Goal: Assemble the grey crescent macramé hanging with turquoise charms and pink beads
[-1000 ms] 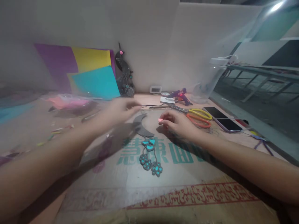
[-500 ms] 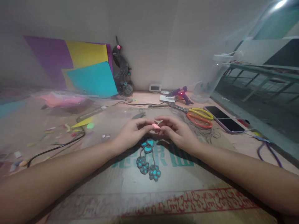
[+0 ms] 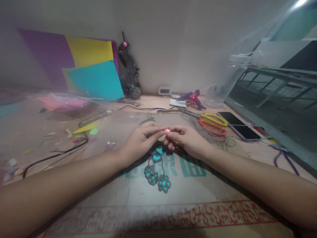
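Note:
A small pink lump (image 3: pixel 167 131), which looks like soft clay or foam, sits between the fingertips of both hands. My left hand (image 3: pixel 142 138) pinches it from the left, thumb and forefinger closed. From the other side my right hand (image 3: pixel 184 137) presses on it with thumb and forefinger, the other fingers curled below. Just under the hands, a grey cord ornament with turquoise paw and flower shapes (image 3: pixel 157 172) lies flat on the printed cardboard (image 3: pixel 195 191). Its top end is close beneath the fingers.
To the right lie orange-and-yellow-handled scissors (image 3: pixel 213 124), grey cord and a phone (image 3: pixel 239 126). A glue gun (image 3: pixel 194 98) with a red light stands behind. Coloured sheets (image 3: pixel 96 81) lean on the wall at left. Scraps and a black cable (image 3: pixel 56 154) lie on the left.
Both hands have drawn closer together around the pink lump, and the right fingers have closed in on it. The lump has shifted slightly right and up. The ornament has stayed put.

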A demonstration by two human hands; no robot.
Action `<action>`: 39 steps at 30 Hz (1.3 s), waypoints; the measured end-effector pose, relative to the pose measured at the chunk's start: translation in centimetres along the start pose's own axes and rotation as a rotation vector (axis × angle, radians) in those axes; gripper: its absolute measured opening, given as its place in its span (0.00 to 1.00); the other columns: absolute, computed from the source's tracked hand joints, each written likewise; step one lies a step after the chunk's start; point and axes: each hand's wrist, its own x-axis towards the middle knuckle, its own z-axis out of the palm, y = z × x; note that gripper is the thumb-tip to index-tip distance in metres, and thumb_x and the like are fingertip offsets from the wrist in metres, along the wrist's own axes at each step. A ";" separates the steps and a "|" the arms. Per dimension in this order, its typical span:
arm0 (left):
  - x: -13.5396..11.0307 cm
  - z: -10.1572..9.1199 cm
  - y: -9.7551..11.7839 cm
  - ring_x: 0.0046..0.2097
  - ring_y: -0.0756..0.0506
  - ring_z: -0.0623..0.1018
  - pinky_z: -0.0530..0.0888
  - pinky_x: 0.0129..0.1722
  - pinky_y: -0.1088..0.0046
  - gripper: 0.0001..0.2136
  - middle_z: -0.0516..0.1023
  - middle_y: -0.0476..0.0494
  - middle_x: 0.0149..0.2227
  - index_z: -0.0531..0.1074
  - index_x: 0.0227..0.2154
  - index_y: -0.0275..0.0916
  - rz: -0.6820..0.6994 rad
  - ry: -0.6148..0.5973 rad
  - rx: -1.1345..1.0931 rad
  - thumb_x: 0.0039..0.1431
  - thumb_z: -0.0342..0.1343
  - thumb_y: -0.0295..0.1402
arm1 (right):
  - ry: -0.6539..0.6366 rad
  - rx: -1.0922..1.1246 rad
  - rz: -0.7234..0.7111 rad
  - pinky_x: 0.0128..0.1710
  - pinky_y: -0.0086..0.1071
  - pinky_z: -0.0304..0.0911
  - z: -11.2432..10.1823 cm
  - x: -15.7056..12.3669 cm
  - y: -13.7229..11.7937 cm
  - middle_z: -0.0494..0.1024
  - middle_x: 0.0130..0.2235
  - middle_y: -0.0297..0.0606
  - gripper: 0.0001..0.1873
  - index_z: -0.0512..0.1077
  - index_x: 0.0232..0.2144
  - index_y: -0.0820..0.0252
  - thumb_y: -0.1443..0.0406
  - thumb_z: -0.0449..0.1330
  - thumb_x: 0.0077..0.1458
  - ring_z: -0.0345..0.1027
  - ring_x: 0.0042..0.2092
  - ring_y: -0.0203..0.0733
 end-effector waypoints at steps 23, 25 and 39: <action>-0.4 0.0 -0.5 0.48 0.46 0.75 0.72 0.49 0.68 0.11 0.75 0.42 0.43 0.77 0.48 0.40 0.276 0.068 0.150 0.65 0.56 0.31 | -0.146 0.053 -0.007 0.23 0.23 0.63 0.3 -0.1 0.1 0.78 0.27 0.32 0.17 0.75 0.32 0.61 0.54 0.71 0.48 0.67 0.22 0.27; -0.4 0.1 -0.6 0.50 0.45 0.75 0.71 0.52 0.66 0.14 0.76 0.40 0.46 0.75 0.52 0.40 0.282 0.051 0.153 0.65 0.56 0.32 | -0.120 0.039 0.003 0.22 0.22 0.62 0.4 -0.1 0.0 0.77 0.25 0.31 0.16 0.75 0.31 0.62 0.55 0.70 0.49 0.67 0.22 0.27; -0.3 0.4 -0.5 0.50 0.46 0.76 0.72 0.52 0.66 0.12 0.77 0.40 0.48 0.76 0.49 0.41 0.323 0.050 0.165 0.66 0.53 0.29 | -0.106 0.015 -0.060 0.23 0.23 0.64 0.3 0.0 0.2 0.77 0.25 0.32 0.23 0.75 0.35 0.63 0.49 0.68 0.49 0.68 0.23 0.29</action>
